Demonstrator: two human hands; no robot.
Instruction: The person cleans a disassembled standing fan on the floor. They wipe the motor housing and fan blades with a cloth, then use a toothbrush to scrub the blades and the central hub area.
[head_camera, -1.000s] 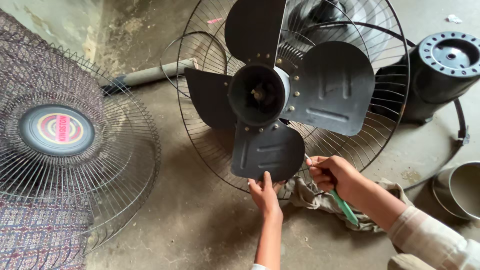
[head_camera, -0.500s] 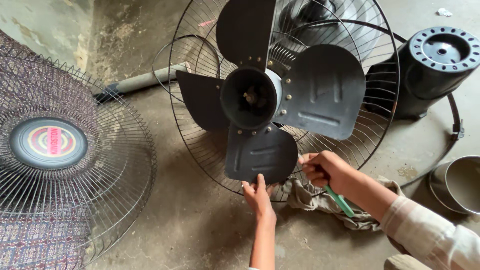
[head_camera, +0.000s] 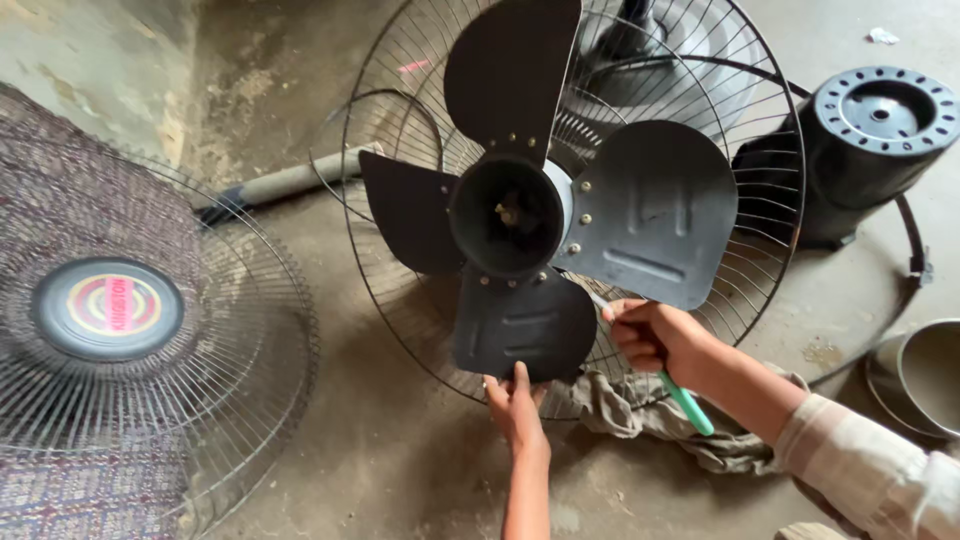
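A large fan with dark metal blades (head_camera: 520, 215) stands upright inside its rear wire guard (head_camera: 775, 215). My left hand (head_camera: 516, 407) reaches up from below, fingers spread, touching the bottom edge of the lowest blade (head_camera: 525, 325). My right hand (head_camera: 660, 340) is closed around a green-handled screwdriver (head_camera: 688, 402), its shaft pointing up toward the blade hub (head_camera: 505, 215). The tool's tip is hidden behind the blades.
A detached front wire guard (head_camera: 110, 310) with a round red badge leans at the left over patterned cloth. A black motor housing (head_camera: 870, 140) stands at the right, a metal bowl (head_camera: 925, 375) near it. A dirty rag (head_camera: 640, 410) lies under the fan. A grey pipe (head_camera: 280, 185) lies behind.
The view has drifted so the fan sits slightly lower and left. My right hand has lifted a little toward the hub; my left hand stays on the lowest blade.
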